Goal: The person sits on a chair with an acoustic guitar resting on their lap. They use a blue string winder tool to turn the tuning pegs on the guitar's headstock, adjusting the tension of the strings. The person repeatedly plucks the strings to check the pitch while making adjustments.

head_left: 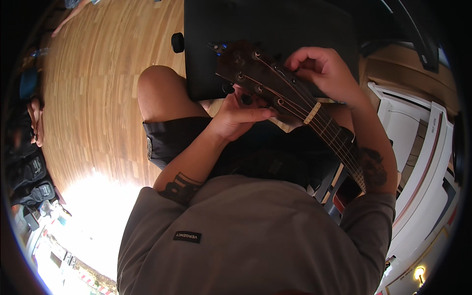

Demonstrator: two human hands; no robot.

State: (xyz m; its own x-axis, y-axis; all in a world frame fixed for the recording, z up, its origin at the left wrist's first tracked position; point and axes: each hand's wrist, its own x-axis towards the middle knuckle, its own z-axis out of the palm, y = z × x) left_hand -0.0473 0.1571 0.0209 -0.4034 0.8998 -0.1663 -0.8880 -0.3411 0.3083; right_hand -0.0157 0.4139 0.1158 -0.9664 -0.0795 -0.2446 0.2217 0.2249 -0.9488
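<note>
An acoustic guitar slants across my lap, its dark headstock (241,61) up by my hands. My left hand (235,117) supports the headstock from below; its thumb lies along the near edge, and its other fingers are partly hidden behind, beside black tuning pegs (246,99). On the opposite edge, my right hand (322,69) has its fingers bent together at a tuning peg (294,69). Strings run from metal posts over a pale nut (312,113) and down the fretboard (339,142). A small device with blue lights (222,47) sits at the headstock's tip. My right forearm hides part of the guitar body (348,192).
A black flat-topped piece (275,24) stands just beyond the headstock. White furniture (418,162) is close on my right. Wooden floor (93,108) spreads to the left, with bags (37,182) and another person's hand (36,123) at the far left edge.
</note>
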